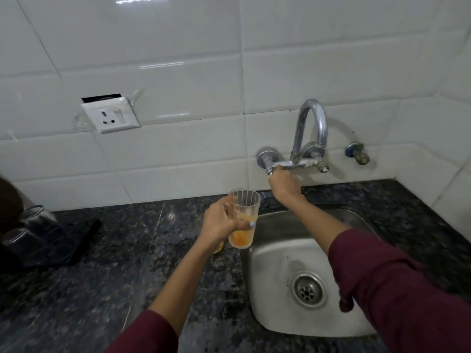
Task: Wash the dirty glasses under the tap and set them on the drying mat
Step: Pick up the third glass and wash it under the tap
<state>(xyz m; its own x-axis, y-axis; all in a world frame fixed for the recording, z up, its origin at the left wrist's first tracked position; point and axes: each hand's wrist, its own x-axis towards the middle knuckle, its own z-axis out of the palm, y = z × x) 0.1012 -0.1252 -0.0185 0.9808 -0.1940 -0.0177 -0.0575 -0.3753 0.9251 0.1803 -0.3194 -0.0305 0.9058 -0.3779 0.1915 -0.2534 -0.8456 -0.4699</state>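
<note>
My left hand (219, 221) grips a clear ribbed glass (243, 217) with orange residue in its lower half, held upright over the counter just left of the steel sink (277, 263). My right hand (283, 183) reaches up to the wall-mounted chrome tap (309, 131) and closes on its left valve handle. No water is visible from the spout. At the far left, two clear glasses (28, 230) stand on a dark drying mat (84, 240).
Dark speckled granite counter (127, 263) surrounds the sink, whose drain (308, 290) lies at the basin bottom. White tiled wall behind holds a power socket (110, 115) and a small blue-collared valve (356, 154) right of the tap.
</note>
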